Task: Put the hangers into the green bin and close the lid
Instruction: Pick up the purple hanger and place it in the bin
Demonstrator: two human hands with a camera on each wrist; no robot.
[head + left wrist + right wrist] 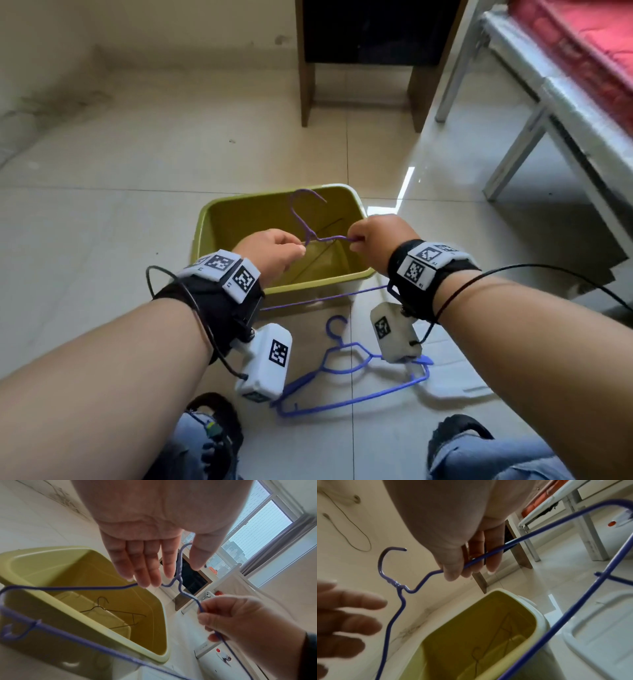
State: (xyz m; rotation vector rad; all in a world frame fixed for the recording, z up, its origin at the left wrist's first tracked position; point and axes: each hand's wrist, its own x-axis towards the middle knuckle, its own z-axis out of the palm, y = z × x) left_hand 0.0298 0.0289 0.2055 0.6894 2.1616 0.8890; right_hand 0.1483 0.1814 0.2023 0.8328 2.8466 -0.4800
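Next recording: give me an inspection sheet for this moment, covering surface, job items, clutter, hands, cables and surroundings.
Surface: pale tiled floor, marked near the wall.
Job's things: green bin open, a thin wire hanger lying inside; purple hanger held above the bin; blue hanger on the floor in front of it; white lid on the floor beside the bin.
Clutter: nothing seen.
Hands: right hand pinches the purple hanger's shoulder; left hand, fingers straight, touches its other shoulder.
Cables: black leads run from both wrist cameras.
Surroundings: wooden cabinet, metal bed frame with red mattress, window.
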